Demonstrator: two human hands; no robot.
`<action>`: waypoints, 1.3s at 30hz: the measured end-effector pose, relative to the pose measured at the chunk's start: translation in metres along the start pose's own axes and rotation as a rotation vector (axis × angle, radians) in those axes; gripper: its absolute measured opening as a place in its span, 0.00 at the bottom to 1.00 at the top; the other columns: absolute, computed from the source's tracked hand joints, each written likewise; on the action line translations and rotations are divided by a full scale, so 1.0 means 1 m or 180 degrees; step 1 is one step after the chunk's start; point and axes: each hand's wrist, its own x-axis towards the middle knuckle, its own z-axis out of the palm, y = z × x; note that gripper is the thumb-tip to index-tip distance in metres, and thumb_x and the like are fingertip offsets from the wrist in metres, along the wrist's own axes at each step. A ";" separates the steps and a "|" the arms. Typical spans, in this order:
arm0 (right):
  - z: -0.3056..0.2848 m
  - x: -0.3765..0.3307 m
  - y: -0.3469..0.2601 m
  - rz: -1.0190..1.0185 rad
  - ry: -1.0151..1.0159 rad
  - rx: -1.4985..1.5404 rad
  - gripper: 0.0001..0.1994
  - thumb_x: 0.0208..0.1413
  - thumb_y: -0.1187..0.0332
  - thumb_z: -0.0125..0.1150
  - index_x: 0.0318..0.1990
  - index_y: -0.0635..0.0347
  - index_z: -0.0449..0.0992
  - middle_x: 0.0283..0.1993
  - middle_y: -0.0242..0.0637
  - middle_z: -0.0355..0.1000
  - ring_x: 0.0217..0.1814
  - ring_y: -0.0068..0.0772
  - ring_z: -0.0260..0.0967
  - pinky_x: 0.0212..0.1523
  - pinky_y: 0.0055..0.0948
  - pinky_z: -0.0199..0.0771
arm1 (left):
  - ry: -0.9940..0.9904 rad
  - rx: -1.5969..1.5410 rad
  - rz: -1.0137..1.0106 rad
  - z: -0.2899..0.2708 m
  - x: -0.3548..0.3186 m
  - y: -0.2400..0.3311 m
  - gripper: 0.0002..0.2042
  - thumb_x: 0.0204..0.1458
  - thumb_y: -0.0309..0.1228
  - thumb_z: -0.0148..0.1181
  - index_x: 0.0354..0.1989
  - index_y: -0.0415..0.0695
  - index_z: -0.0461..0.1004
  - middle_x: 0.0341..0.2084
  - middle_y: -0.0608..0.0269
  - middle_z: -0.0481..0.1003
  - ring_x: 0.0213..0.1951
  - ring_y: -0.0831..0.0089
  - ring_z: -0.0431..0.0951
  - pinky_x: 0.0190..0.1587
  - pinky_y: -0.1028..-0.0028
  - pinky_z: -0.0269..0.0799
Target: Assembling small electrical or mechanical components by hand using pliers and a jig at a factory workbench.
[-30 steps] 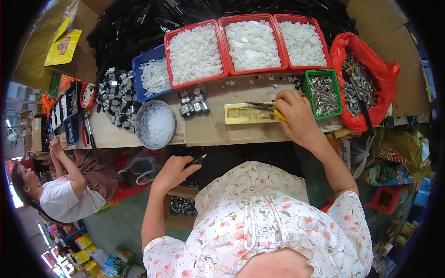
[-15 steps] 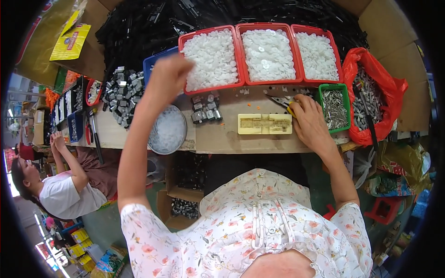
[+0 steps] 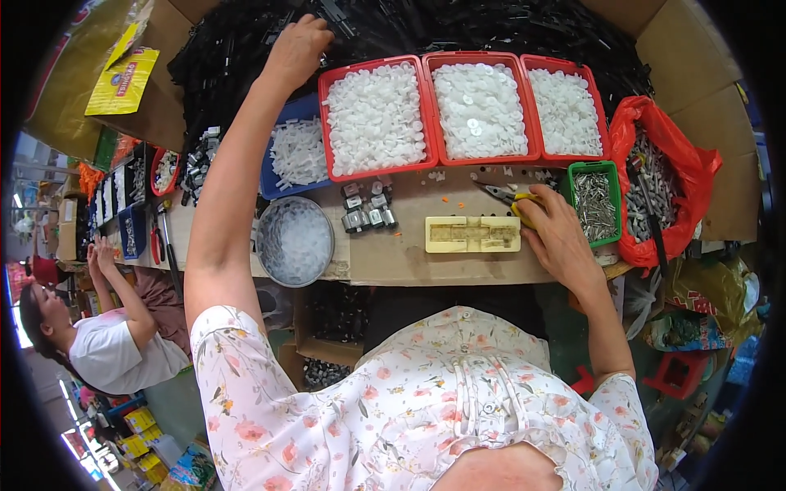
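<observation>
Stretched far forward, my left hand (image 3: 301,51) is at the near edge of a heap of long black plastic parts (image 3: 393,31), its fingers bent together; what they hold, if anything, is hidden. On the cardboard-covered bench, my right hand (image 3: 557,233) is closed round yellow-handled pliers (image 3: 501,193), whose jaws point left. Just left of that hand, a cream block fixture (image 3: 472,246) with a recessed channel lies flat. Several metal-and-black blocks (image 3: 376,218) sit further left, near a round metal dish (image 3: 273,269) of translucent white pieces.
Three red trays (image 3: 431,158) hold small white parts. Left of them is a blue tray (image 3: 273,182) of white pieces; a green basket (image 3: 615,170) of metal pins and a red bag (image 3: 706,164) of grey parts stand right. Another person (image 3: 123,344) sits at the left.
My left hand has moved forward from beside the left red tray to the black heap, uncovering the blue tray. My right hand stays on the pliers. The view has shifted slightly.
</observation>
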 end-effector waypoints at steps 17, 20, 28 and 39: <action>0.006 0.012 -0.050 -0.1475 0.1279 -0.0348 0.19 0.46 0.74 0.64 0.50 0.56 0.80 0.48 0.38 0.72 0.48 0.41 0.72 0.49 0.38 0.69 | -0.0850 -0.4426 -0.1090 -0.098 -0.091 0.246 0.10 0.53 0.26 0.69 0.41 0.34 0.82 0.30 0.64 0.82 0.34 0.82 0.77 0.37 0.77 0.74; 0.023 0.004 -0.052 -0.1461 0.1115 -0.0397 0.17 0.46 0.73 0.63 0.47 0.57 0.80 0.46 0.35 0.72 0.46 0.38 0.72 0.49 0.37 0.66 | -0.0877 -0.4761 -0.1714 -0.090 -0.112 0.268 0.09 0.53 0.26 0.69 0.41 0.35 0.82 0.29 0.65 0.82 0.33 0.84 0.76 0.36 0.77 0.74; 0.027 -0.005 -0.033 -0.1128 0.0391 -0.0563 0.18 0.44 0.77 0.61 0.46 0.58 0.77 0.42 0.34 0.69 0.49 0.37 0.69 0.50 0.37 0.65 | 0.0329 -0.1791 -0.0931 -0.078 -0.154 0.252 0.12 0.47 0.17 0.62 0.42 0.36 0.78 0.39 0.54 0.76 0.44 0.55 0.76 0.46 0.63 0.74; 0.023 0.008 -0.035 -0.1187 0.0086 -0.0834 0.15 0.51 0.73 0.57 0.48 0.59 0.76 0.42 0.35 0.67 0.50 0.36 0.67 0.54 0.37 0.66 | 0.0062 -0.1676 -0.1039 -0.064 -0.160 0.252 0.15 0.45 0.19 0.65 0.44 0.38 0.77 0.39 0.53 0.74 0.44 0.53 0.74 0.47 0.61 0.72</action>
